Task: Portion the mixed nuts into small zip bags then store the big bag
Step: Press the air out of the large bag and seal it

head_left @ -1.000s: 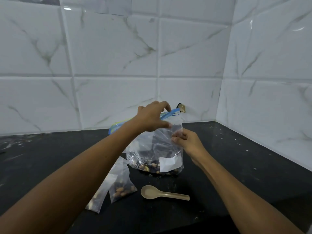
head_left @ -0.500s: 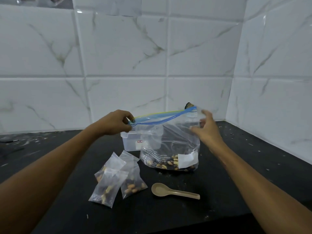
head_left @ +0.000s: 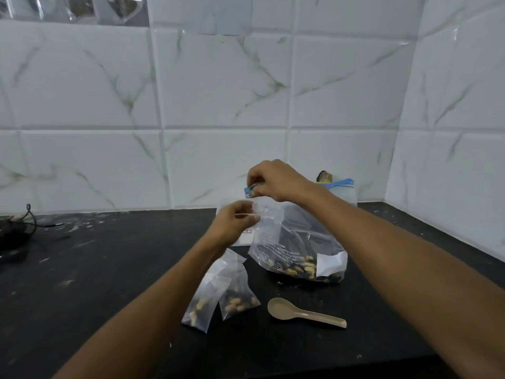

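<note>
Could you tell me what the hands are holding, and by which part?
Both grip the big bag: right hand pinches its blue zip strip, left hand the clear plastic below.

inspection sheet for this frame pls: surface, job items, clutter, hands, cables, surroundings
Surface: black countertop, pale smears and crumbs across it.
Job's things: big zip bag upright, mixed nuts in its bottom, blue zip strip at top; two small zip bags with nuts, lying beside each other left of it; beige spoon lying in front, bowl to the left.
Clutter: translucent container partly hidden behind the left hand.
Grippers: left hand pinches the big bag's plastic below the strip; right hand pinches the zip strip at its left end.
Cables: dark cord at far left by the wall.
Surroundings: white marbled wall tiles, corner at right.
</note>
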The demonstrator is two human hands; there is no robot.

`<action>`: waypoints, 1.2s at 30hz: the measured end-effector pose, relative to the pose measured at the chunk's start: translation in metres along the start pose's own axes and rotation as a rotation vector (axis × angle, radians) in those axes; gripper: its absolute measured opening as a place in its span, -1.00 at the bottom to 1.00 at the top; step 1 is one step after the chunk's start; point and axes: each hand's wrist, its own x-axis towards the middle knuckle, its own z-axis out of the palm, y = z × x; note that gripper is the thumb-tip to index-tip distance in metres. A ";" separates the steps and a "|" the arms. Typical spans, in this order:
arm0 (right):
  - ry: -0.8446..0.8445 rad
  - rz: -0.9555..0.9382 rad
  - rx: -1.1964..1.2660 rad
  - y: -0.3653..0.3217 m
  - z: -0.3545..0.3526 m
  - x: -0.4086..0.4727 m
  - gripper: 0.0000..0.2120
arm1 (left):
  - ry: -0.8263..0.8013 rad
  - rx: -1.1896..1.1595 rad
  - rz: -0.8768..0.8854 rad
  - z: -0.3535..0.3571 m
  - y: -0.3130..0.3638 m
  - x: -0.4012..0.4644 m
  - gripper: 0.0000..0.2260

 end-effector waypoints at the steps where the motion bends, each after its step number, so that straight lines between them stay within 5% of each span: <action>1: -0.009 0.019 0.077 0.001 -0.002 0.001 -0.88 | -0.033 0.015 -0.013 0.004 -0.006 -0.001 -0.75; 7: -0.085 0.045 0.208 0.004 -0.014 -0.003 -0.88 | 0.031 0.088 0.023 0.016 -0.021 -0.001 -0.91; 12: 0.133 0.070 0.250 0.009 -0.041 0.002 -0.89 | -0.002 0.402 0.140 0.007 -0.028 0.000 -0.88; 17: 0.084 0.078 0.290 0.014 -0.037 -0.001 -0.87 | -0.039 0.567 0.082 -0.008 -0.023 0.008 -0.92; 20: 0.005 0.051 0.250 0.027 -0.039 -0.006 -0.74 | -0.116 0.409 0.087 -0.017 -0.004 0.008 -0.87; 23: -0.042 0.101 0.206 0.043 -0.042 -0.012 -0.79 | -0.013 0.094 0.167 -0.025 0.023 0.006 -0.73; 30: 0.018 0.066 0.240 0.033 -0.045 -0.017 -0.75 | 0.159 -0.124 0.287 -0.019 0.075 0.013 -0.94; 36: -0.311 0.143 0.047 0.072 -0.073 -0.039 -0.88 | 0.230 -0.196 0.287 -0.035 0.060 0.017 -0.85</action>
